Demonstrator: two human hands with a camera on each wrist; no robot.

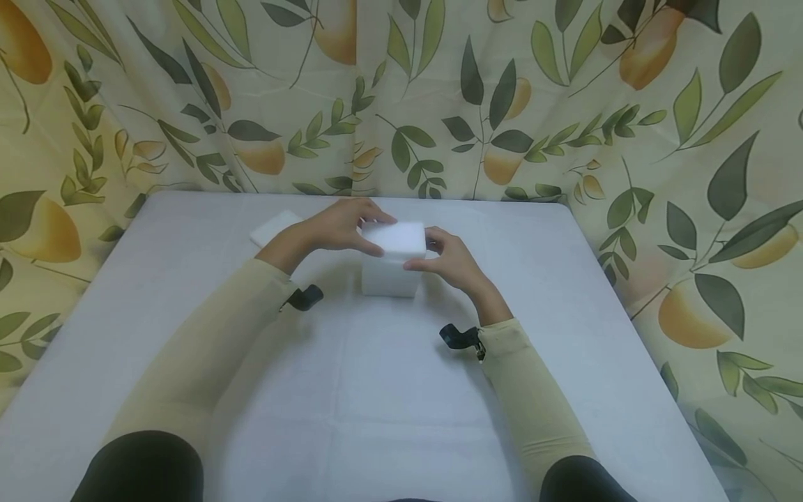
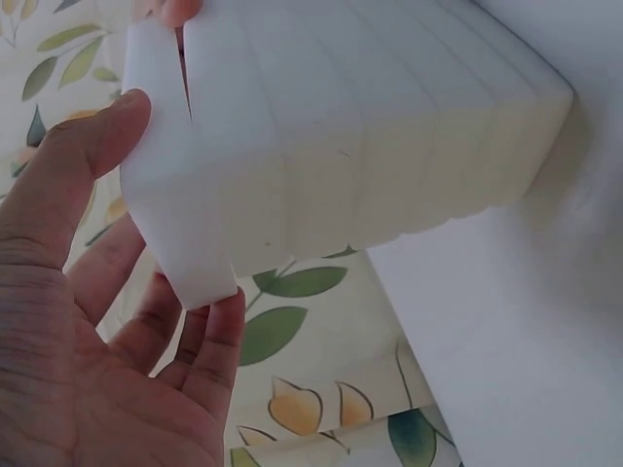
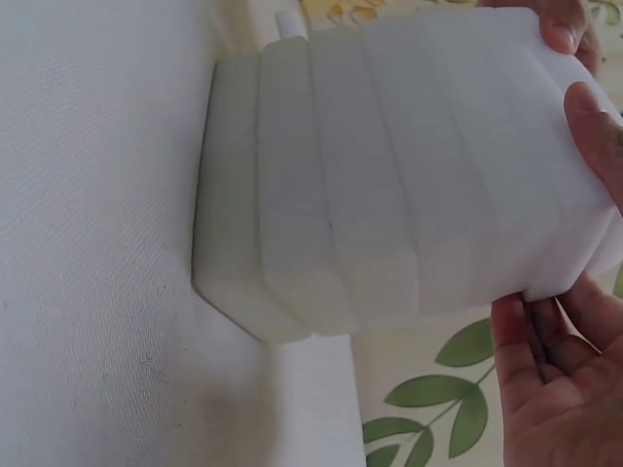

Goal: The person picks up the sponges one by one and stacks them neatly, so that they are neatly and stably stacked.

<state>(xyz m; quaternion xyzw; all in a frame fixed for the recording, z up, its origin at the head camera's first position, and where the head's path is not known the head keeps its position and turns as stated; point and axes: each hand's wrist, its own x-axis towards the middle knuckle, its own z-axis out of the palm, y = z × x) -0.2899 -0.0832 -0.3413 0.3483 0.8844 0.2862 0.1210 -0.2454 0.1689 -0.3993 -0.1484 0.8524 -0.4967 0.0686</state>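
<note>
Several white foam sponge blocks stand flat on one another in an upright stack (image 1: 389, 279). At its top, my left hand (image 1: 341, 226) grips the uppermost sponge (image 1: 401, 236) by its left side, thumb at the front and fingers behind. From the right, my right hand (image 1: 453, 261) holds the same sponge between thumb and fingers. In the left wrist view a narrow wedge gap parts this top sponge (image 2: 165, 185) from the block below, on one side. The right wrist view shows the lower blocks (image 3: 331, 185) slightly uneven at their edges.
Another flat white piece (image 1: 274, 226) lies at the back left of the table, partly hidden behind the left forearm. A white cloth covers the table (image 1: 389, 390). Behind it hangs a curtain (image 1: 439, 104) printed with leaves and fruit.
</note>
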